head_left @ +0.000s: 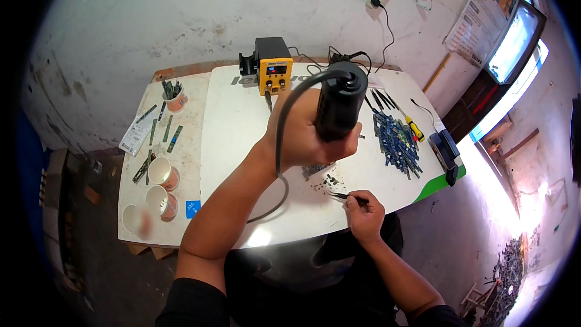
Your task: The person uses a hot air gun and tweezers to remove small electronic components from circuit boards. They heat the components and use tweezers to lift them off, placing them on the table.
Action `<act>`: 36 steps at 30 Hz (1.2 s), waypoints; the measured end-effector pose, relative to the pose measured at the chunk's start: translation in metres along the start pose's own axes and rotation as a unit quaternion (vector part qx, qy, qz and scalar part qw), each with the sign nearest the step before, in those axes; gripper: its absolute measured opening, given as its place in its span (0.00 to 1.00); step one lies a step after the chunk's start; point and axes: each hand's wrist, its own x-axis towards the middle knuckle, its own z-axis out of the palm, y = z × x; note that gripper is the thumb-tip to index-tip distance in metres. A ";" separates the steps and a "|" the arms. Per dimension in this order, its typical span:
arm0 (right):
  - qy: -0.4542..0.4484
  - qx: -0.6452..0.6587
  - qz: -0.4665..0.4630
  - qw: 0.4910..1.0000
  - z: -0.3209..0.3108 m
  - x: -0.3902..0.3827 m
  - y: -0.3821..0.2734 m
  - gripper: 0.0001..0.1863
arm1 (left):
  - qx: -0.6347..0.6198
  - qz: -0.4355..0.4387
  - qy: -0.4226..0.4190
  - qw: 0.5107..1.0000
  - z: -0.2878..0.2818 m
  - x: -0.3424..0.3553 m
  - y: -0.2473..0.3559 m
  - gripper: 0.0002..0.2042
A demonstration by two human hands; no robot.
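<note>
My left hand (299, 136) is wrapped round the black handle of a hot air gun (340, 106), held upright above the middle of the white table. Its grey cable loops down past my left forearm, and the nozzle is hidden by my hand. Dark tweezers (346, 197) are pinched in my right hand (367, 217) near the front edge, tips pointing left. Close to those tips lie small black chips (331, 181), scattered on the tabletop. Just beyond the chips, a greyish piece (316, 170) shows partly below my left hand; I cannot make out what it is.
Behind stands a yellow-and-black hot air station (275, 69). A heap of narrow circuit boards (396, 145) lies right, beside a yellow screwdriver (416, 129) and a dark device (445, 148). Paper cups (161, 172), loose board strips (175, 139) and a blue card (192, 209) occupy the left.
</note>
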 end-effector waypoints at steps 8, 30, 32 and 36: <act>0.063 0.019 -0.045 0.997 0.018 0.033 -0.061 0.05 | 0.009 0.008 0.018 1.000 -0.003 0.001 -0.002 0.12; -0.001 -0.144 -0.171 0.975 0.041 0.052 -0.097 0.04 | 0.009 0.024 0.010 1.000 -0.007 0.000 -0.009 0.10; -0.007 -0.160 -0.180 0.970 0.041 0.052 -0.101 0.04 | 0.008 0.022 0.008 1.000 -0.007 -0.001 -0.009 0.10; -0.018 -0.187 -0.198 0.962 0.041 0.053 -0.104 0.05 | 0.005 0.014 0.005 1.000 -0.007 -0.001 -0.008 0.11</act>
